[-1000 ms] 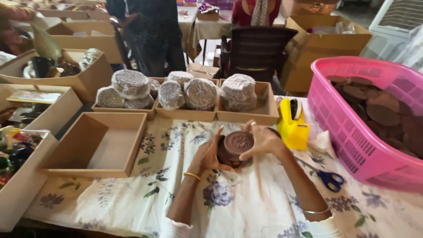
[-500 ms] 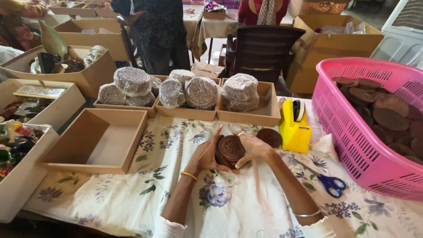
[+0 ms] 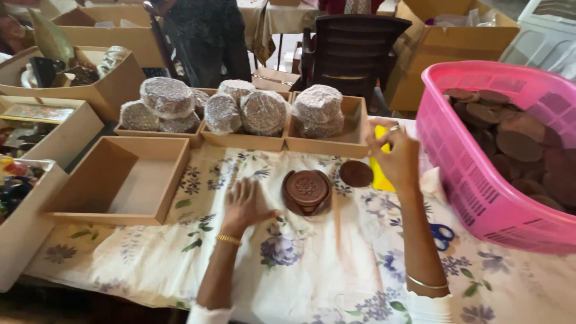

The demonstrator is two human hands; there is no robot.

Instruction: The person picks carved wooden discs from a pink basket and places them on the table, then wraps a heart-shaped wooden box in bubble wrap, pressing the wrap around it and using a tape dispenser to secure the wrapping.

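This is looking like a small craft packing workshop set up in a homely room: a table is wearing a floral cloth (image 3: 180, 270) and is carrying open cardboard trays (image 3: 114, 180) in the left half of the frame, with a row of trays across the upper middle holding round stacks wrapped in clear film (image 3: 264, 111). At the right edge a pink plastic basket (image 3: 474, 180) is brimming with brown clay discs (image 3: 519, 144). Along the top, large cardboard cartons (image 3: 456, 42) and a dark chair (image 3: 354, 51) are standing behind the table, and blue-handled scissors (image 3: 443, 235) are lying at lower right.
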